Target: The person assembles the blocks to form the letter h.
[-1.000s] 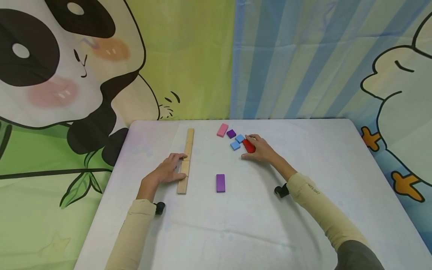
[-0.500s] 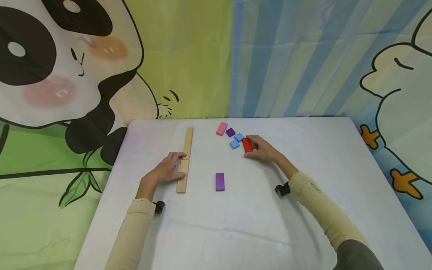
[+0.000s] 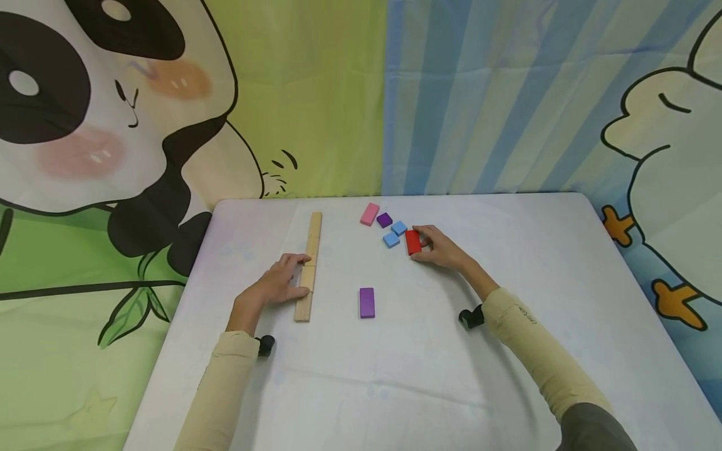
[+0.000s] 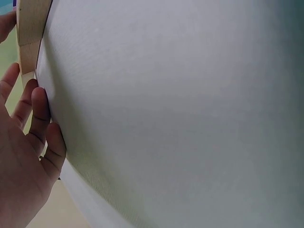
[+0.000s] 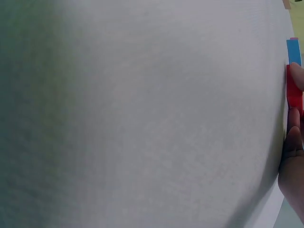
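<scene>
A row of plain wooden blocks (image 3: 308, 275) lies end to end on the left of the white table. My left hand (image 3: 275, 283) rests against its left side, forefinger and thumb spread along it. In the left wrist view the other fingers of that hand (image 4: 28, 137) are loosely bent beside the wood. Towards the back, my right hand (image 3: 442, 248) holds a red block (image 3: 413, 242) between thumb and fingers at its two ends. Only part of that red block (image 5: 293, 88) shows in the right wrist view. Just left of it lie two small blue blocks (image 3: 391, 240).
A purple block (image 3: 367, 303) lies alone mid-table, between the hands. Near the back edge are a pink block (image 3: 369, 214) and a small dark purple block (image 3: 385, 220). A printed cloth (image 3: 316, 94) hangs behind the table (image 3: 361, 388).
The red block has turned to lie straighter and moved slightly right, while my right fingers closed onto its ends. My left hand stays at the wooden row. The head view shifted slightly.
</scene>
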### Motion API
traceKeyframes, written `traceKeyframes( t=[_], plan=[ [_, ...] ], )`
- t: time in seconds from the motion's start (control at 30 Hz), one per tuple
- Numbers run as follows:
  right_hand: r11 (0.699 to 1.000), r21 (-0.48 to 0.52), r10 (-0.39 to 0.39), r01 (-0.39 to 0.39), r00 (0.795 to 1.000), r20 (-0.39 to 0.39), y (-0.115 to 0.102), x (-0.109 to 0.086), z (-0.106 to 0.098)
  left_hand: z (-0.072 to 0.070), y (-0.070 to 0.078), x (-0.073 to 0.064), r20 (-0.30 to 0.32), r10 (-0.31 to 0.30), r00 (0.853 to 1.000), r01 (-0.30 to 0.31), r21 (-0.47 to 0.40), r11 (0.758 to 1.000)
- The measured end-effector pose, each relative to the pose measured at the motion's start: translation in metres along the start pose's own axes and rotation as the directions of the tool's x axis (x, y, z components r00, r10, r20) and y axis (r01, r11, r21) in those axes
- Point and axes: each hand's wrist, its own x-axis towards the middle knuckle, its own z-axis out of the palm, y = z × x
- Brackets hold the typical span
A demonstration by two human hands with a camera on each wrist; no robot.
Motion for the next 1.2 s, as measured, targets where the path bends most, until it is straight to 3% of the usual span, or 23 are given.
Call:
traceKeyframes(
  t=[0.2, 0.4, 0.53, 0.77, 0.97, 1.2],
  plan=[
    [0.999, 0.038, 0.027, -0.026, 0.999, -0.023, -0.001, 0.000, 0.001, 0.000, 0.000, 0.001, 0.006, 0.000, 1.000, 0.000, -0.009, 1.000],
    [0.975, 0.200, 0.110, -0.095, 0.992, -0.068, -0.019, -0.002, 0.004, 0.000, 0.000, 0.000, 0.014, -0.004, 1.000, 0.004, -0.010, 1.000],
    [0.974, 0.226, 0.034, -0.022, 0.998, -0.048, -0.038, -0.004, 0.016, -0.001, 0.000, 0.000, 0.019, -0.013, 1.000, 0.013, -0.002, 1.000],
    [0.981, 0.163, -0.117, 0.110, 0.992, 0.039, -0.067, -0.004, 0.050, -0.002, 0.001, 0.002, 0.015, -0.013, 1.000, 0.013, 0.008, 1.000],
    [0.986, 0.118, -0.128, 0.117, 0.988, 0.088, -0.073, -0.001, 0.070, -0.001, 0.001, 0.002, 0.010, -0.007, 1.000, 0.007, 0.009, 1.000],
    [0.989, 0.096, -0.126, 0.117, 0.987, 0.103, -0.076, -0.001, 0.078, -0.001, 0.002, 0.001, 0.015, -0.006, 1.000, 0.006, 0.007, 1.000]
  ],
)
